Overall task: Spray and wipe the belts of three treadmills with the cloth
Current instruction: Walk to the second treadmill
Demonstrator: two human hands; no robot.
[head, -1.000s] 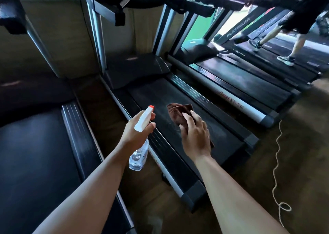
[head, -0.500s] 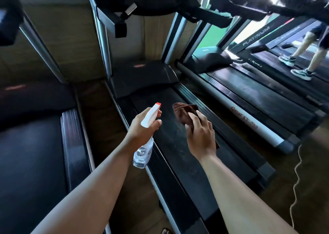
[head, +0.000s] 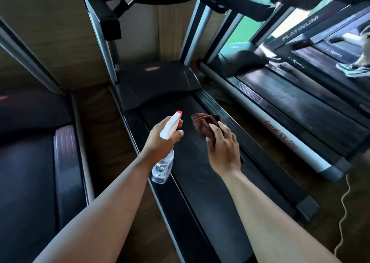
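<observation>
1. Left hand (head: 162, 140): the fingers and thumb are wrapped round the neck of the spray bottle (head: 170, 127). The red-tipped nozzle is pointed away from the knuckles, over the belt (head: 202, 192) of the middle treadmill.
2. The clear bottle body is hung below the curled fingers, over the left side rail (head: 172, 202) at the belt's edge.
3. Right hand (head: 224, 152): the brown cloth (head: 204, 121) is gripped between thumb and bent fingers. Its bunched end is projected beyond the fingertips, above the belt; contact between cloth and belt cannot be told.
4. Beyond both sets of fingertips, a short stretch of open belt is bounded by the motor cover (head: 156, 82). Back toward the wrists, bare belt is shown between the forearms.
5. Outward of the right-hand fingers, the ribbed right side rail (head: 266, 162) is shown, followed by a floor strip (head: 240, 118) and the neighbouring belt (head: 300, 106).
6. Outward of the left-hand fingers, a band of wooden floor (head: 108, 146) is seen between the rail and the left treadmill's belt (head: 26, 182).
</observation>
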